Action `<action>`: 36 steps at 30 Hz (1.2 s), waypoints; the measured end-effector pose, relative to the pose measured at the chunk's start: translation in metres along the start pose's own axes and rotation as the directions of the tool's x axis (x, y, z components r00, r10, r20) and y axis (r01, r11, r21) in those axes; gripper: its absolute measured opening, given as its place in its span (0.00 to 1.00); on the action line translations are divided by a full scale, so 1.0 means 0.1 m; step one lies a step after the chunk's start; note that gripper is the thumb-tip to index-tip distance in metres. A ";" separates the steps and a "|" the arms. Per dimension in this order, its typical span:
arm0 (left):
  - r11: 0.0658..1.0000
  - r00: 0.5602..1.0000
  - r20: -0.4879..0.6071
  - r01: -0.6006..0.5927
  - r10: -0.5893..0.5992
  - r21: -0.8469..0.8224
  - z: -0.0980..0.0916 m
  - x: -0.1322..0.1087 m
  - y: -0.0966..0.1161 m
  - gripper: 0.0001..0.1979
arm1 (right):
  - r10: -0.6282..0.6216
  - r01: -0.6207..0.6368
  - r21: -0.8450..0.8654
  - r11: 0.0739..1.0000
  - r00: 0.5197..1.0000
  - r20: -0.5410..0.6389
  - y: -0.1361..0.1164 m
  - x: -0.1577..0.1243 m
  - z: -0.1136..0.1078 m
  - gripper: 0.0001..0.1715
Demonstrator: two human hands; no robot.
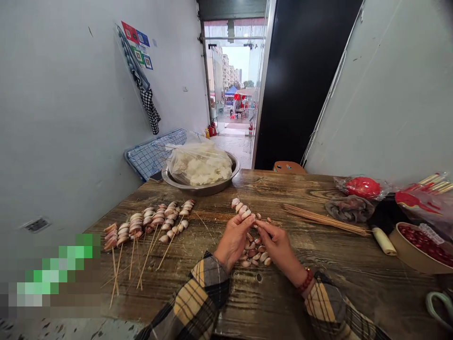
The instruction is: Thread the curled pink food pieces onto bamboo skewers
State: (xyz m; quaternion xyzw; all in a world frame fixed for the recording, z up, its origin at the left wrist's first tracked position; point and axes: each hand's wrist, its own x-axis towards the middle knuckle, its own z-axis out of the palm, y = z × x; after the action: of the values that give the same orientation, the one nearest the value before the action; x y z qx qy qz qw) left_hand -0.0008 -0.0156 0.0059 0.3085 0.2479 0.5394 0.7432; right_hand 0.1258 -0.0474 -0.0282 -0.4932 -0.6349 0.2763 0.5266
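Note:
My left hand [233, 238] is closed on a skewer with several pale food pieces [240, 208] threaded on it, its loaded end pointing away from me. My right hand [278, 245] pinches a small piece against the skewer beside my left fingers. Under both hands lies a small heap of loose pink and white pieces [255, 255] on the wooden table [318, 278]. To the left, several finished skewers [148, 226] lie side by side.
A metal basin [201, 186] with a plastic bag of white food stands at the back. A bundle of bare bamboo sticks [323, 219] lies to the right, with red bags [361, 187], a brown bowl of red bits [421, 248] and scissors [440, 307] further right.

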 end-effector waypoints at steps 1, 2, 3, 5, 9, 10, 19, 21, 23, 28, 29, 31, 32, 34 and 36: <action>1.000 1.000 -0.002 0.006 -0.006 0.008 0.00 0.00 -0.01 0.13 | 0.005 -0.005 -0.003 1.000 1.000 0.002 -0.01 0.00 0.00 0.20; 1.000 1.000 -0.005 0.012 -0.012 0.012 0.01 -0.01 -0.02 0.13 | 0.007 -0.007 -0.012 1.000 1.000 0.005 -0.01 0.01 -0.01 0.20; 1.000 1.000 -0.010 0.017 -0.017 0.013 0.01 -0.01 -0.03 0.13 | 0.007 -0.007 -0.023 1.000 1.000 0.001 -0.02 0.01 -0.01 0.20; 1.000 1.000 -0.028 0.015 -0.014 0.020 0.02 -0.01 -0.03 0.13 | -0.003 0.003 -0.041 0.999 1.000 -0.013 -0.03 0.02 0.00 0.20; 0.998 0.997 -0.069 -0.017 0.021 0.053 0.02 0.01 0.04 0.16 | -0.031 0.030 -0.043 0.999 0.999 -0.032 -0.05 0.02 0.02 0.20; 0.998 0.996 -0.079 -0.036 0.040 0.054 0.01 0.01 0.06 0.16 | -0.033 0.031 -0.044 0.999 0.999 -0.031 -0.06 0.01 0.02 0.19; 0.995 0.993 -0.093 -0.062 0.069 0.078 -0.03 0.04 0.06 0.16 | -0.052 0.051 -0.042 0.998 0.998 -0.026 -0.05 -0.01 0.03 0.17; 0.996 0.994 -0.086 -0.056 0.062 0.074 -0.02 0.04 0.03 0.15 | -0.048 0.047 -0.038 0.998 0.998 -0.026 -0.05 0.00 0.04 0.17; 0.996 0.995 -0.085 -0.052 0.058 0.068 -0.02 0.03 0.01 0.14 | -0.047 0.046 -0.034 0.998 0.999 -0.024 -0.07 0.01 0.04 0.17; 0.997 0.996 -0.065 -0.057 0.061 0.057 -0.01 0.03 0.04 0.15 | -0.067 0.065 -0.047 0.997 0.998 -0.021 -0.12 0.04 0.03 0.17; 0.997 0.996 -0.066 -0.063 0.066 0.053 -0.01 0.04 0.06 0.16 | -0.079 0.078 -0.061 0.995 0.997 -0.015 -0.12 0.04 0.02 0.17; 0.996 0.994 -0.072 -0.078 0.081 0.048 -0.01 0.05 0.11 0.16 | -0.113 0.113 -0.093 0.989 0.994 0.003 -0.13 0.05 0.01 0.16; 0.995 0.994 -0.073 -0.082 0.085 0.051 -0.02 0.05 0.13 0.16 | -0.129 0.129 -0.106 0.986 0.992 0.010 -0.13 0.06 0.01 0.16; 0.995 0.994 -0.067 -0.081 0.084 0.053 -0.02 0.07 0.16 0.15 | -0.147 0.148 -0.119 0.982 0.989 0.017 -0.13 0.06 0.00 0.16; 0.996 0.995 -0.059 -0.078 0.081 0.051 -0.02 0.08 0.17 0.14 | -0.148 0.149 -0.111 0.983 0.989 0.013 -0.14 0.07 -0.01 0.16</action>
State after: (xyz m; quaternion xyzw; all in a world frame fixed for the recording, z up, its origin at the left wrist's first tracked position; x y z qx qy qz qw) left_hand -0.0109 -0.0039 0.0162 0.3196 0.2710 0.5716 0.7055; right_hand 0.1220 -0.0462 -0.0128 -0.4727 -0.6855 0.2012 0.5159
